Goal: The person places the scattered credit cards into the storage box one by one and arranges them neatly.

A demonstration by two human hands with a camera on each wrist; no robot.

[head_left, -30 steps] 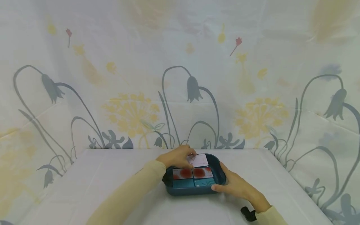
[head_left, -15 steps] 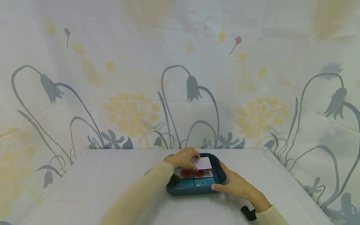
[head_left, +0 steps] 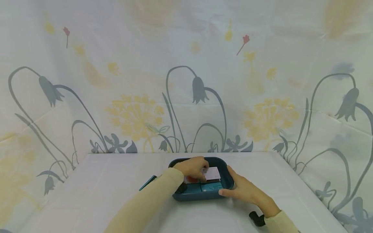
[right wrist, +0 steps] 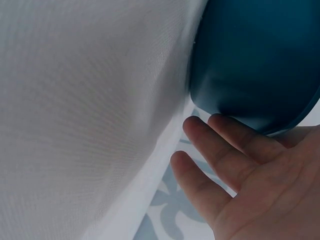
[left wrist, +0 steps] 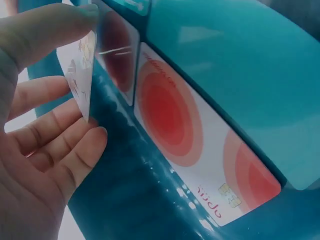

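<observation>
Between its thumb and fingers my left hand (head_left: 191, 167) pinches a pale pinkish-white card (head_left: 212, 173), held inside a dark teal tray (head_left: 201, 196). Seen in the left wrist view, this card (left wrist: 80, 75) stands tilted, its face turned partly edge-on. Below it in the tray lie a white card with red circles (left wrist: 167, 112), a darker red-circled card (left wrist: 116, 47) beside it, and teal cards (left wrist: 225, 95). At the tray's right end my right hand (head_left: 244, 189) rests, thumb at the near corner, fingers fairly straight along the side wall (right wrist: 255, 60).
A white cloth (head_left: 87, 191) covers the table. Partly behind the left forearm shows a thin teal edge (head_left: 147, 183) left of the tray. A flower-printed curtain (head_left: 186, 106) hangs at the back. A black wrist device (head_left: 257, 219) sits by the right sleeve.
My left hand has moved the pale card rightward and toward me, over the red-circled cards. The teal edge left of the tray has come into view. My right hand stays at the tray.
</observation>
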